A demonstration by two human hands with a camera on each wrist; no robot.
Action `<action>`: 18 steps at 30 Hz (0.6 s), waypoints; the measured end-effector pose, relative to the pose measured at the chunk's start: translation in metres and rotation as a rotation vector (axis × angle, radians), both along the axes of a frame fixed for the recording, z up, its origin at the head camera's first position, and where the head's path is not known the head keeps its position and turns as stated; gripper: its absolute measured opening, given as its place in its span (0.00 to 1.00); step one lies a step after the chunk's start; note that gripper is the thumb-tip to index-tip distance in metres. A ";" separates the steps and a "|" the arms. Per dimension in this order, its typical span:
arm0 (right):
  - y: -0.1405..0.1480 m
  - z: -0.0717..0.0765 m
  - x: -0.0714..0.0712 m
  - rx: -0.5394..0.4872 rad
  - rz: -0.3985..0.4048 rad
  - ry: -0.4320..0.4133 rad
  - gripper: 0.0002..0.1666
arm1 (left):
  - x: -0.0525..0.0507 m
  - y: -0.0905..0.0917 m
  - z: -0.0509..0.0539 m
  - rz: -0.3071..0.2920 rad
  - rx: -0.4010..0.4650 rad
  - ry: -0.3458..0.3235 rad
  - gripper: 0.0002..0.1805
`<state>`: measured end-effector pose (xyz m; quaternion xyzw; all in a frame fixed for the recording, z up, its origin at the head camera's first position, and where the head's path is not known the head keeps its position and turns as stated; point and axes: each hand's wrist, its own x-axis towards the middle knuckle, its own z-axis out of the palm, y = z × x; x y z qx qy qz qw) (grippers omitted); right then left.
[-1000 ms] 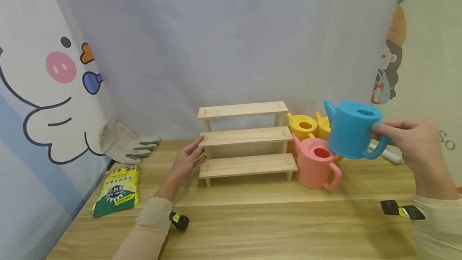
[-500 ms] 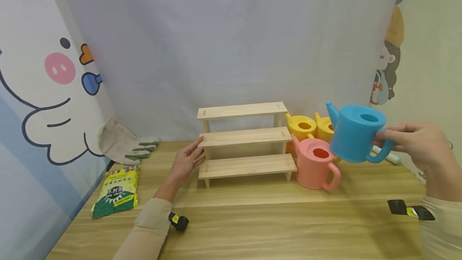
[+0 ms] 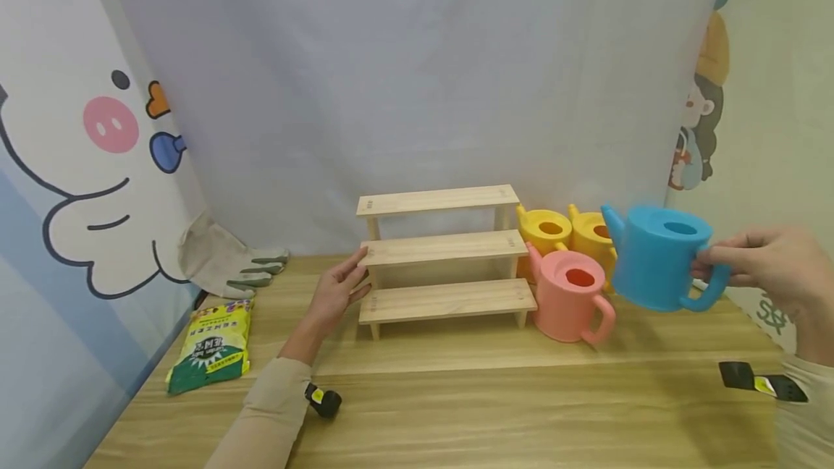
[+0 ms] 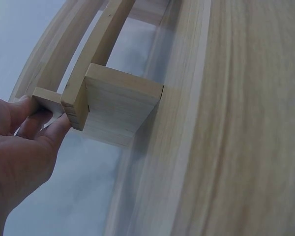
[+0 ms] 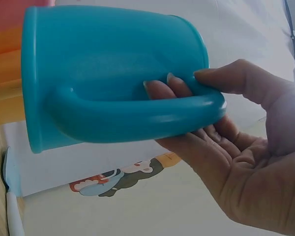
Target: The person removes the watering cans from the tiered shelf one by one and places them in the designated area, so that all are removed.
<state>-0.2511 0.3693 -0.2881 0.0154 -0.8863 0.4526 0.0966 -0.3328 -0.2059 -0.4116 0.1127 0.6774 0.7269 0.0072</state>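
My right hand grips a blue watering can by its handle and holds it above the table at the right. In the right wrist view, fingers pass through the handle loop while the thumb presses near its top. A three-tier wooden stand sits mid-table. My left hand pinches its left end at the middle tier; the left wrist view shows thumb and fingers about the wood there. A pink watering can stands against the stand's right side, with two yellow watering cans behind it.
At the left lie a pair of gardening gloves and a green-yellow bag on the wooden table. A pale curtain hangs behind. A white rod-like thing is partly visible at the right.
My right hand has moved right and down with the blue watering can, uncovering more of the second yellow can. The left hand and the stand have stayed in place.
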 end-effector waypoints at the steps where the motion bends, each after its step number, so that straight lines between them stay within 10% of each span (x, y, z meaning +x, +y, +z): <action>1: 0.000 -0.001 0.000 0.012 0.006 -0.002 0.16 | 0.000 0.000 -0.001 0.001 0.001 -0.004 0.27; 10: 0.002 -0.010 -0.004 0.069 0.090 -0.098 0.18 | 0.002 0.003 -0.005 -0.007 0.000 -0.012 0.27; 18: 0.019 -0.022 -0.011 -0.084 0.191 -0.122 0.10 | 0.001 -0.001 -0.001 -0.011 -0.003 -0.004 0.28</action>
